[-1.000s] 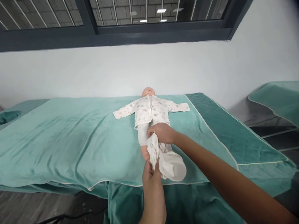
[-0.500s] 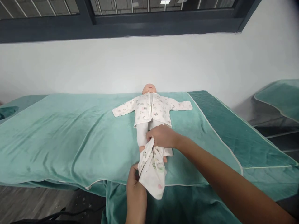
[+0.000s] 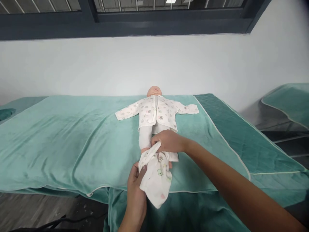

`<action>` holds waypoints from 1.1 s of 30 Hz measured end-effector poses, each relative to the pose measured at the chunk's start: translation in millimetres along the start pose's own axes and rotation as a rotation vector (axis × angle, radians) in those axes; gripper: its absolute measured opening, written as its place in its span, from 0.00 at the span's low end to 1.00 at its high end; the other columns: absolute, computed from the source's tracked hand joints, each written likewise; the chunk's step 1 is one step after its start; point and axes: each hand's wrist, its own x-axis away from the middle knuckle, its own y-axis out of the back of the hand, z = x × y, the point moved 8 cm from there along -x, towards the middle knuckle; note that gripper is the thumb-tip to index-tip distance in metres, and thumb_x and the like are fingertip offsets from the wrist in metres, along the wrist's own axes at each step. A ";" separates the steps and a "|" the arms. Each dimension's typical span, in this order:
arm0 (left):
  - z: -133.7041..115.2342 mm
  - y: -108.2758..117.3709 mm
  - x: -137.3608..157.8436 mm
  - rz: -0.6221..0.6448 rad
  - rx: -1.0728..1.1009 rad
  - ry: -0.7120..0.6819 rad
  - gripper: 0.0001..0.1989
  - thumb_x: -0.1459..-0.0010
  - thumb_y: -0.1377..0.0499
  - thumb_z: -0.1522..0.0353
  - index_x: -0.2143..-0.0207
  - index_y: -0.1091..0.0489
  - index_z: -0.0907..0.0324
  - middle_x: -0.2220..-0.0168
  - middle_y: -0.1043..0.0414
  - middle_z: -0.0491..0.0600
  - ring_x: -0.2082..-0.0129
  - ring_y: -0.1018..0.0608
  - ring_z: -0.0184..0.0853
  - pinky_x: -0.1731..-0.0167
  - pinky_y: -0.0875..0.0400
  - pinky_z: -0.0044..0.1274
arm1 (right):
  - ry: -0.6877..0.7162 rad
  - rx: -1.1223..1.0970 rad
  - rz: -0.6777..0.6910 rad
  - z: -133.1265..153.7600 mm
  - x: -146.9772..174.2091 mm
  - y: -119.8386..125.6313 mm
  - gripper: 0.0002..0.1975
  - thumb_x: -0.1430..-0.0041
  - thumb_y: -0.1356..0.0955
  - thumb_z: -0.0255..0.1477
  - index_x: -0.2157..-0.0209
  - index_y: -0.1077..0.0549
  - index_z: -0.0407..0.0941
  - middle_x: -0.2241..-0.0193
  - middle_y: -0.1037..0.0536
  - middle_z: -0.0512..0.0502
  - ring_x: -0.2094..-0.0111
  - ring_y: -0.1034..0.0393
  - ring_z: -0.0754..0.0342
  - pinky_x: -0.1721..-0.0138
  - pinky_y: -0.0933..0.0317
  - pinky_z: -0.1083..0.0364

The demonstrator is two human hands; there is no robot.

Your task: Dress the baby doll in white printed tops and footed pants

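Note:
A baby doll (image 3: pixel 154 91) lies on its back, head towards the wall, in a patterned white jacket (image 3: pixel 158 111) with the sleeves spread out. White leggings or similar cloth cover its upper legs. Printed white baby pants (image 3: pixel 156 180) are bunched over its lower legs and hang towards me. My right hand (image 3: pixel 169 140) pinches the upper edge of the pants between the legs. Lower down, my left hand (image 3: pixel 137 180) grips their left side, thumb on top, near the doll's foot. That foot is hidden inside the cloth; a bit of the other shows at the right.
A green velvet cover (image 3: pixel 60 141) with pale piping spreads over the bed and hangs down in front. Behind stands a white wall (image 3: pixel 96 64) under a dark window frame (image 3: pixel 169 24). Another green-covered surface (image 3: pixel 289 100) is at the right. A dark cable (image 3: pixel 77 220) lies at lower left.
My left hand has moved up slightly and taken a fuller grip on the pants' side. The left leg has shifted a little left, its foot now covered. My right hand stays nearly still.

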 end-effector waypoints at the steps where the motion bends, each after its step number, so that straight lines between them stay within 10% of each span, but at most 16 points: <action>1: -2.3 0.1 -2.3 0.008 -0.012 -0.014 0.20 0.50 0.33 0.57 0.58 0.30 0.57 0.67 0.24 0.46 0.72 0.25 0.31 0.74 0.33 0.20 | -0.006 -0.020 0.002 -1.0 0.0 -0.3 0.03 0.48 0.31 0.29 0.70 0.24 0.47 0.66 0.19 0.52 0.63 0.28 0.52 0.66 0.45 0.55; 19: -68.4 -6.3 -72.2 0.023 -0.518 -0.396 0.14 0.48 0.42 0.61 0.61 0.31 0.59 0.72 0.30 0.43 0.75 0.32 0.30 0.75 0.37 0.21 | -0.142 -0.129 -0.129 -14.1 -7.6 12.2 0.05 0.47 0.30 0.31 0.68 0.28 0.46 0.65 0.22 0.49 0.62 0.29 0.51 0.66 0.43 0.57; 25: -87.8 -13.3 -109.9 0.124 -0.664 -0.486 0.16 0.46 0.43 0.61 0.57 0.30 0.59 0.73 0.32 0.43 0.76 0.34 0.30 0.75 0.38 0.21 | -0.273 -0.257 -0.177 -25.5 -10.5 14.6 0.03 0.46 0.34 0.27 0.68 0.32 0.46 0.73 0.26 0.52 0.81 0.33 0.58 0.78 0.44 0.58; 33: -111.1 -41.2 -132.5 0.100 -1.011 -0.798 0.13 0.42 0.49 0.64 0.60 0.30 0.59 0.63 0.27 0.50 0.63 0.27 0.37 0.61 0.33 0.27 | -0.364 -0.331 -0.256 -40.9 -17.9 17.5 0.02 0.42 0.36 0.27 0.65 0.33 0.45 0.77 0.26 0.52 0.81 0.29 0.56 0.72 0.38 0.57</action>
